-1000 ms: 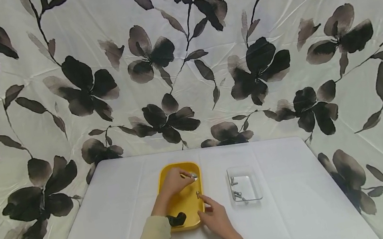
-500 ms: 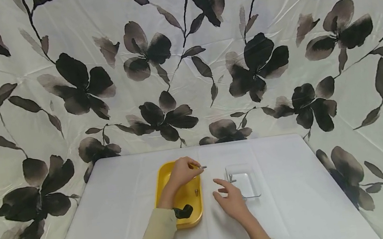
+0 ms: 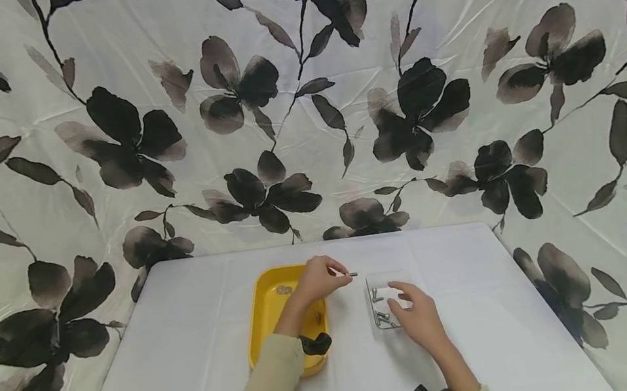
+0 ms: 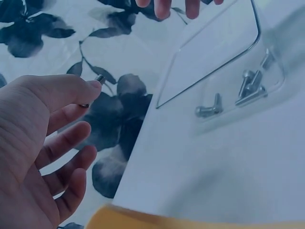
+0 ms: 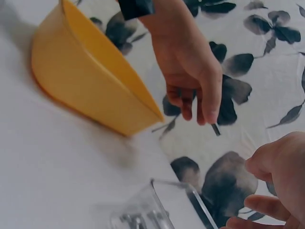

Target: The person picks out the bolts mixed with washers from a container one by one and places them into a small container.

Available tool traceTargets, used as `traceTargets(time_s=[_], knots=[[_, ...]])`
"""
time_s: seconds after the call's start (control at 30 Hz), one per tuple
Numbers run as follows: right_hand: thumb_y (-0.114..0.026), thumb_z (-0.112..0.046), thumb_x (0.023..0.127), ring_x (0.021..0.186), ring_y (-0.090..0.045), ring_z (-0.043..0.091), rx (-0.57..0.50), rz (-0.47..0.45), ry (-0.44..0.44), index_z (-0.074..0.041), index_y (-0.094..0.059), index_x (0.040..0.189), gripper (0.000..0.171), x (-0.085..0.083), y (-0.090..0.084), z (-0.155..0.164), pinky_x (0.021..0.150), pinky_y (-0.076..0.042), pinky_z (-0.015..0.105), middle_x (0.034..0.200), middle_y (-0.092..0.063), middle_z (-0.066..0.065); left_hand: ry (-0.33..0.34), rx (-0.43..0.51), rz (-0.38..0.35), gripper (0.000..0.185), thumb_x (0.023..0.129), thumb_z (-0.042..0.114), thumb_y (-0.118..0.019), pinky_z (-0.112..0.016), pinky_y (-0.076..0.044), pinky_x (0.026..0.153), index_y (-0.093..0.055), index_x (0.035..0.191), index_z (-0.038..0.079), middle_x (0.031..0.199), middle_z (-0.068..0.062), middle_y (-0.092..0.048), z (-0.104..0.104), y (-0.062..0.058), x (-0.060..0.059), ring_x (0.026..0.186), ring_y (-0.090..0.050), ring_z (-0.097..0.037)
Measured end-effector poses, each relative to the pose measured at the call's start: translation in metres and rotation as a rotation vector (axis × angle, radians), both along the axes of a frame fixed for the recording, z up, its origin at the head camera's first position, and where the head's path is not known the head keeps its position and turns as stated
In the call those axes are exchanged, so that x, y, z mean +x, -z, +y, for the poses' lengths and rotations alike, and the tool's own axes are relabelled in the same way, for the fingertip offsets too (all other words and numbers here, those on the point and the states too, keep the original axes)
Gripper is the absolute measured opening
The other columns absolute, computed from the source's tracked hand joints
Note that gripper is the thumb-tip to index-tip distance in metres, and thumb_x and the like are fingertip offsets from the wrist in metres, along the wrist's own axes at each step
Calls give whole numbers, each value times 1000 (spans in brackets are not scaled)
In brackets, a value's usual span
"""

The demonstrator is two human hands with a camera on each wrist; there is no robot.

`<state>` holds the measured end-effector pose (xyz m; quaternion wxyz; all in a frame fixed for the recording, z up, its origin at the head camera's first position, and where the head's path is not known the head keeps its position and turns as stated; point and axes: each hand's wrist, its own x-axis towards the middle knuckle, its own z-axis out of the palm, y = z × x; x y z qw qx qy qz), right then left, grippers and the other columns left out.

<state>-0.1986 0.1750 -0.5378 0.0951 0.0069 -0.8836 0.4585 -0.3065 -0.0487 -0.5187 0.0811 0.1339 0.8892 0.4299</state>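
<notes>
My left hand (image 3: 320, 278) pinches a small metal screw (image 3: 352, 274) between thumb and forefinger, above the table just past the right rim of the yellow tray (image 3: 254, 342). In the left wrist view the threaded end of that screw (image 4: 100, 79) pokes out beyond the fingertips, and the other fingers are loosely bent. Over the clear plastic box (image 3: 372, 310) hovers my right hand (image 3: 423, 318), fingers parted and holding nothing. Several silver screws (image 4: 251, 88) lie at one side inside the box. The hand hides its right part in the head view.
Inside the yellow tray lie washers (image 3: 283, 289) near its far end and a small metal piece (image 3: 319, 317) by its right wall. A white cloth covers the table (image 3: 482, 305), with a flowered sheet (image 3: 257, 130) hanging behind it.
My left hand has lifted the screw out of the yellow tray and moved right. My right hand has left the tray's right edge and gone right, over the clear box.
</notes>
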Motion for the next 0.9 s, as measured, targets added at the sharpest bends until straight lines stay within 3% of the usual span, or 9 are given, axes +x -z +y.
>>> traceTargets(time_s=[0.4, 0.63, 0.9], knots=[[-66, -12, 89, 112, -59, 40, 108, 10, 144, -5, -65, 120, 32, 0, 14, 23, 80, -54, 49, 126, -61, 19, 24, 68, 10, 12, 80, 30, -80, -27, -50, 64, -77, 84, 19, 94, 5, -63, 33, 13, 8, 81, -55, -15], [-65, -15, 89, 107, -60, 40, 124, 16, 230, -5, -66, 119, 33, -1, 23, 30, 81, -51, 54, 123, -62, 21, 27, 82, 14, 13, 80, 30, -79, -28, -49, 63, -77, 86, 18, 92, 7, -64, 46, 18, 5, 80, -56, -15], [-63, -15, 91, 109, -59, 45, 31, -90, 224, -3, -61, 128, 39, 2, 36, 35, 83, -51, 54, 127, -58, 25, 32, 92, -5, 13, 80, 30, -80, -27, -50, 63, -76, 86, 18, 92, 7, -64, 56, 22, 4, 80, -57, -13]])
